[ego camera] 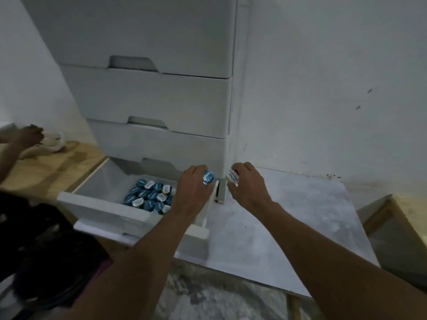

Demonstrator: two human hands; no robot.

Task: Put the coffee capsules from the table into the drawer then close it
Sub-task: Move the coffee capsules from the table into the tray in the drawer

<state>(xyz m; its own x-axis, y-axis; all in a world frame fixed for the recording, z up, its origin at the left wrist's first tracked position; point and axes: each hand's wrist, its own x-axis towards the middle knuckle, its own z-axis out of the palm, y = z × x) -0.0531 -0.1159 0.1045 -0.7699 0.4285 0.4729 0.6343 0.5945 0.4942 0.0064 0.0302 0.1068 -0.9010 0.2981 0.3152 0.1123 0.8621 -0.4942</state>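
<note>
Looking down through the head camera, I see the left hand (196, 188) over the right rear corner of the open bottom drawer (101, 205), its fingers (194, 169) curled round a blue-lidded capsule (208, 177) whose foil lid faces the camera. The right hand (248, 188) hangs just beside it, over the pale bench (288, 215) and close to the corner of the white drawer unit (150, 100). Its fingers (246, 166) pinch a white-lidded capsule (233, 176) with a yellowish body. The two capsules sit near each other but apart, with the drawer's right wall below the gap between them. Inside the drawer, a heap of capsules (150, 197), mostly blue-lidded with a few white ones, lies against the right side, while the left part of the drawer floor shows bare. The three drawers above are pushed in. At far left, another person's hand (30, 135) reaches over a wooden surface (57, 167); I cannot tell what it touches, as that part is blurred. A dark bag (46, 239) lies at lower left, below the drawer front.
</note>
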